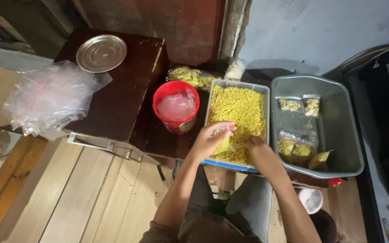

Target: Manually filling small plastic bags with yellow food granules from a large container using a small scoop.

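A clear rectangular tub full of yellow crumbled snack sits in front of me. My left hand holds a small clear plastic bag partly filled with the yellow snack over the tub's near end. My right hand rests at the bag's right side, fingers down in the snack. To the right, a grey plastic basin holds several small filled bags, yellow ones near me and pale round pieces farther back.
A red bucket with a clear lid stands left of the tub. A heap of empty clear bags and a round steel plate lie on a dark wooden stool. A white cup sits by my right knee.
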